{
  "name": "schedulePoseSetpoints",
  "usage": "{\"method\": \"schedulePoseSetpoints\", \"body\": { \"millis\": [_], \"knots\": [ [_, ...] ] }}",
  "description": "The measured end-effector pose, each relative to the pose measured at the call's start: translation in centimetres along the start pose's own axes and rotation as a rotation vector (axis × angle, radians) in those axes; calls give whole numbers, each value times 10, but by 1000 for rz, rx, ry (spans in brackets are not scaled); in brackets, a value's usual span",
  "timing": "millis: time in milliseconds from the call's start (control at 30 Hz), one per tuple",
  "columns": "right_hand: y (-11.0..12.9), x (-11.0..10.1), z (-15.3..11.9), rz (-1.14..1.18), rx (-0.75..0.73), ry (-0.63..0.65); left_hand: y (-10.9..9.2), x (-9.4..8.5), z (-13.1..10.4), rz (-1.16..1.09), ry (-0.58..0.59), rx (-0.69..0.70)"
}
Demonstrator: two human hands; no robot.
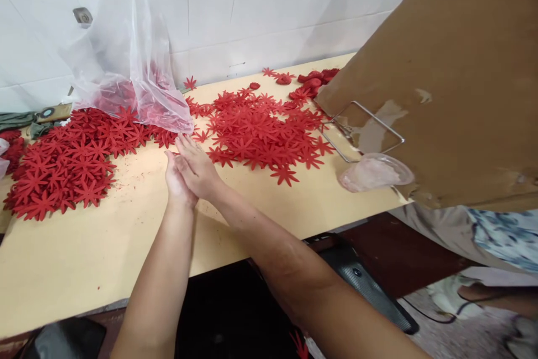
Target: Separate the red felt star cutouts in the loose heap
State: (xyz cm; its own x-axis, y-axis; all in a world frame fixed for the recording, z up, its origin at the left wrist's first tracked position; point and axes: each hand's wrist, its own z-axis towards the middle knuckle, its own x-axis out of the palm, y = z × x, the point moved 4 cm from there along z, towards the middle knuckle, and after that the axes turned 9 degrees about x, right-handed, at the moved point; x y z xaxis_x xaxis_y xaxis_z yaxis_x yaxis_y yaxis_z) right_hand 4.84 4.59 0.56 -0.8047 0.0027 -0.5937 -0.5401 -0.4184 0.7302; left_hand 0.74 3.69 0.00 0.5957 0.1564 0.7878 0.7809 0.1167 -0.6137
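My right hand (194, 164) and my left hand (175, 181) are pressed side by side, fingers straight, over the bare wood of the table (138, 219). Their fingertips reach toward the edge of a clear plastic bag (126, 62) that holds red cut-outs. A pile of red flower-shaped cut-outs (67, 160) lies to the left of my hands, and a second spread of red flower cut-outs (263, 126) lies to the right. I cannot tell whether anything is pinched between my palms.
A large brown cardboard sheet (445, 79) hangs over the table's right end, with a wire bracket (365, 132) and a clear plastic lid (374, 171) below it. White tiled wall behind. Another person's patterned clothing (500, 233) shows at the right. A black chair (361, 286) is under the table.
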Motion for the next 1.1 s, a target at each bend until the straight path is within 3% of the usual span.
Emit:
{"method": "schedulePoseSetpoints", "body": {
  "millis": [133, 200, 233, 300, 400, 467, 533, 667, 733, 833, 967, 1100],
  "knots": [
    [4, -2, -11, 5, 55, -23, 0, 0, -3, -65, 27, -77],
    [18, 4, -26, -19, -11, -27, 0, -8, -8, -80, -24, 43],
    [24, 6, -30, -22, -44, -20, -3, -12, -10, -90, -58, 173],
    [27, 7, -26, -9, -42, -8, -4, -11, -13, -76, -67, 296],
    [8, 1, 2, 49, 107, 7, 4, 1, -9, -15, 22, 36],
    [-7, -2, 15, 88, 204, 16, 3, 5, -4, -21, 28, -62],
    [-13, -1, 10, 93, 249, 8, 1, 0, 2, -27, 3, -115],
    [5, 11, -22, 32, 146, -15, -2, -24, 13, -16, -40, -89],
    [12, 13, -25, 2, 113, -14, -1, -27, 14, -3, -23, -47],
    [5, 6, -3, 6, 173, -24, 3, -15, 7, -21, 6, -18],
    [-17, -13, 30, 128, 212, -162, 10, 4, -5, -52, -61, -121],
    [-37, -22, 39, 229, 283, -279, 13, 8, -7, -142, -104, -108]
  ]
}}
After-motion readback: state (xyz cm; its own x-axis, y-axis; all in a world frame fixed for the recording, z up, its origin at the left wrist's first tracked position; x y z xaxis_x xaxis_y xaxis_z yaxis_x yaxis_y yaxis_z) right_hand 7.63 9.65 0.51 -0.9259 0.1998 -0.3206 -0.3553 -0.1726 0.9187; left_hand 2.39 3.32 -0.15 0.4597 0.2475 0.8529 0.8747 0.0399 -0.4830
